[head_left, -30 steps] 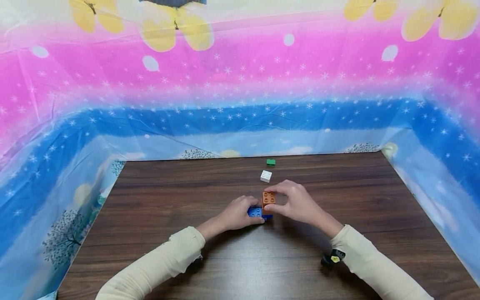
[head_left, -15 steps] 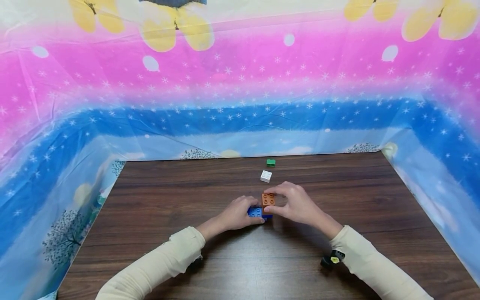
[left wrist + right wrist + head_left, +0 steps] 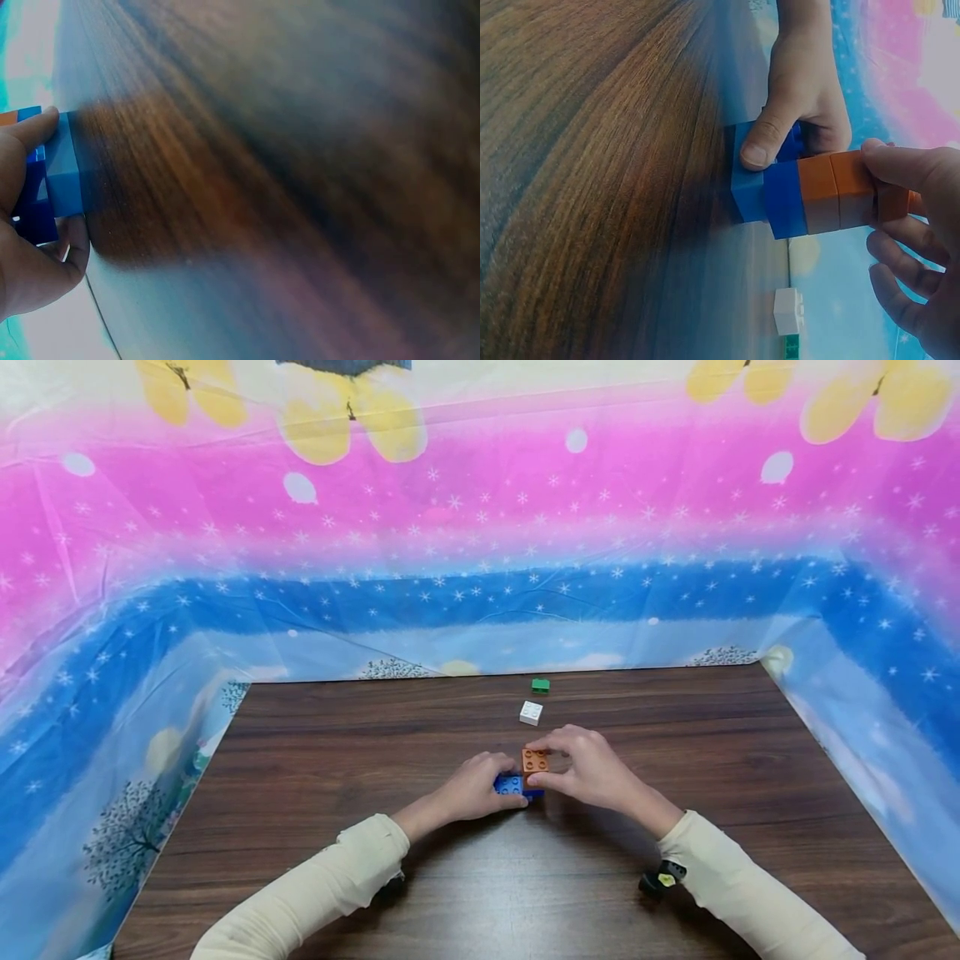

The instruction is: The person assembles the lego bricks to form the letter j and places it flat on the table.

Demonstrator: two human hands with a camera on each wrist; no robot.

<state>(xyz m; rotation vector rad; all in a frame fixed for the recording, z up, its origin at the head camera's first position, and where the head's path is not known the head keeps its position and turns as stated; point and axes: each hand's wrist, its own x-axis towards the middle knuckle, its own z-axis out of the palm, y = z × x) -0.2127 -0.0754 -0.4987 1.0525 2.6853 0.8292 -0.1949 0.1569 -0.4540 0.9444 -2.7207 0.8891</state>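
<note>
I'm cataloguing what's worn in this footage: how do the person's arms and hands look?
The left hand and right hand are ungloved. The left sleeve and right sleeve are plain cream and reach towards the wrists. A black device with a yellow mark sits at the right wrist; a dark object under the left is mostly hidden.

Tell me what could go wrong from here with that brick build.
The orange bricks rise as a column off to one side of the blue bricks, so a sideways push from the right grip might tip or loosen it.

If the left grip eases off the blue bricks, the base could slide on the table.

The white brick lies just beyond the right grip, so a careless move might knock it.
</note>
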